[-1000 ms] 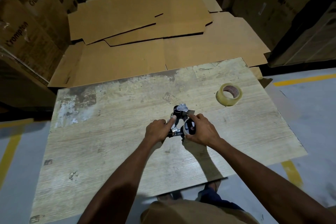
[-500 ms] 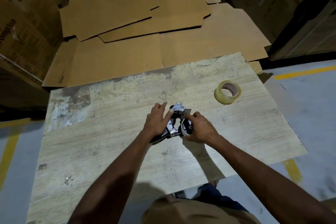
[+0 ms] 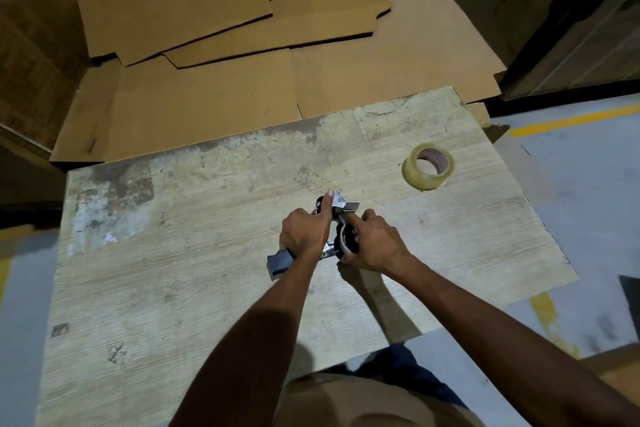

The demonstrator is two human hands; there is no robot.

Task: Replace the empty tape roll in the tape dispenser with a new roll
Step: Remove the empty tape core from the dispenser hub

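Two hands work on one tape dispenser (image 3: pixel 332 229) near the middle of the worn wooden table (image 3: pixel 173 288), and the job looks to be in its early part. Starting at the left, the dispenser's dark handle (image 3: pixel 278 263) sticks out toward 8 o'clock from under the left hand (image 3: pixel 304 236). That hand is clenched over the dispenser's frame, with one finger stretched along the metal blade end (image 3: pixel 341 203) toward 12 o'clock. Just to the right, the right hand (image 3: pixel 375 246) is grasping the hub, its fingers curled around the spent roll (image 3: pixel 348 241) seated there; whether that core has begun to slide off I cannot tell, since the fingers cover most of it. Further right, toward 2 o'clock from the hands and well apart from them, the new roll (image 3: pixel 428 166) of clear tape lies flat on the table, untouched. Flattened cardboard sheets (image 3: pixel 242 45) lie beyond the table's far edge at 12 o'clock. By my reading, the old core is not yet out, so what remains is pulling it free, fetching the fresh roll, seating it on the hub and threading the tape toward the blade.
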